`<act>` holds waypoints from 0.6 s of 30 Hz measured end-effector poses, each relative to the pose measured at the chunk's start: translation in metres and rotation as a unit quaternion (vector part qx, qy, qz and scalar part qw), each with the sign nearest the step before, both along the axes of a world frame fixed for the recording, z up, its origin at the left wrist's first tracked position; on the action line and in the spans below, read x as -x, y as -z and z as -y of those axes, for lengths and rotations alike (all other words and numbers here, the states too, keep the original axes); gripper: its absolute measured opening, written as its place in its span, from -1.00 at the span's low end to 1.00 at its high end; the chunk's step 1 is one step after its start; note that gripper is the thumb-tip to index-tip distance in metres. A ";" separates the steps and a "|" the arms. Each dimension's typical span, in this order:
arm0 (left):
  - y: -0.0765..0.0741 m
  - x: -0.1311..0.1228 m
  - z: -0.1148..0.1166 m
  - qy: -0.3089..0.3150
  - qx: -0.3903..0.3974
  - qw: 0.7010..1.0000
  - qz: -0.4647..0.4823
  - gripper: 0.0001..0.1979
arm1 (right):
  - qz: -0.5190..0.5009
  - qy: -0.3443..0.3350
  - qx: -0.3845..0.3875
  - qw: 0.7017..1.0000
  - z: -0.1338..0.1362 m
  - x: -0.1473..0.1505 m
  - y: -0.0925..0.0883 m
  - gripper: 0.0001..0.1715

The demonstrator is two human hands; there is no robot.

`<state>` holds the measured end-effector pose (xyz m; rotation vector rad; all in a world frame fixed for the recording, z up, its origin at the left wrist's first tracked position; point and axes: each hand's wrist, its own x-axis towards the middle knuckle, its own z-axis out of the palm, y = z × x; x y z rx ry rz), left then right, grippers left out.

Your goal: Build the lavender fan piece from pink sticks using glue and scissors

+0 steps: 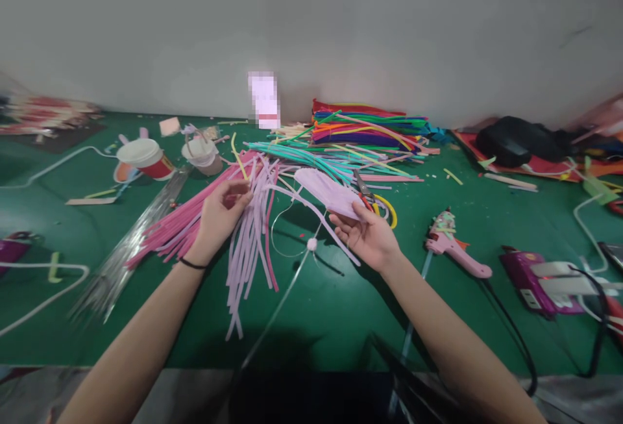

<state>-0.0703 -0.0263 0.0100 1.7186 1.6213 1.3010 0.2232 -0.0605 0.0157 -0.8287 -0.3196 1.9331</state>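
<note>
My right hand [367, 236] holds a flat lavender petal-shaped piece [326, 193], which looks built of pipe cleaners laid side by side, between thumb and fingers. One loose lavender pipe cleaner [335, 240] slants down just left of that hand. My left hand [219, 216], with a dark band at the wrist, has its fingers curled and thumb tip closed at the edge of a bunch of lavender pipe cleaners [243, 252]; what is in the pinch I cannot make out. Pink pipe cleaners [182, 223] fan out beneath the left hand. Scissors [384, 208] with yellow-and-red handles lie beyond the right hand.
A wire stem with a pale ball [312, 243] lies between my arms. To the right are a pink glue gun [457, 252] and a purple power strip [523, 281]. Cups [150, 156], metal wires [131, 242] and multicoloured pipe cleaners [370, 128] lie farther back.
</note>
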 end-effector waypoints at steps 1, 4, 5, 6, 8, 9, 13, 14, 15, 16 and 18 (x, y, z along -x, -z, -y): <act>0.002 -0.001 -0.001 -0.041 -0.022 0.999 0.027 -0.63 | -0.002 -0.002 -0.007 1.000 0.001 0.001 0.000 -0.75; 0.004 -0.008 0.002 -0.070 -0.008 0.989 0.129 -0.59 | -0.033 -0.016 -0.019 0.999 0.004 0.008 -0.001 -0.72; 0.003 -0.012 0.005 -0.025 0.037 0.986 0.162 -0.63 | -0.046 -0.024 -0.022 0.998 0.006 0.011 -0.001 -0.71; 0.002 -0.016 0.009 0.042 0.093 0.977 0.189 -0.66 | -0.056 -0.031 -0.026 0.998 0.008 0.014 -0.001 -0.70; -0.001 -0.026 0.017 0.159 0.183 0.944 0.221 -0.62 | -0.062 -0.046 -0.037 0.996 0.012 0.021 0.000 -0.71; -0.002 -0.031 0.020 0.197 0.208 0.932 0.224 -0.59 | -0.056 -0.051 -0.047 0.996 0.015 0.024 0.001 -0.72; -0.006 -0.043 0.029 0.274 0.279 0.903 0.179 -0.58 | -0.016 -0.066 -0.083 0.994 0.021 0.032 0.007 -0.74; -0.006 -0.044 0.030 0.284 0.290 0.899 0.166 -0.60 | -0.008 -0.069 -0.086 0.994 0.022 0.032 0.008 -0.73; -0.006 -0.043 0.031 0.292 0.298 0.896 0.154 -0.62 | -0.002 -0.071 -0.089 0.993 0.022 0.033 0.009 -0.73; -0.007 -0.043 0.031 0.294 0.302 0.895 0.146 -0.64 | 0.003 -0.073 -0.092 0.993 0.022 0.033 0.010 -0.73; -0.008 -0.041 0.031 0.287 0.305 0.898 0.131 -0.64 | 0.014 -0.079 -0.098 0.992 0.022 0.033 0.011 -0.72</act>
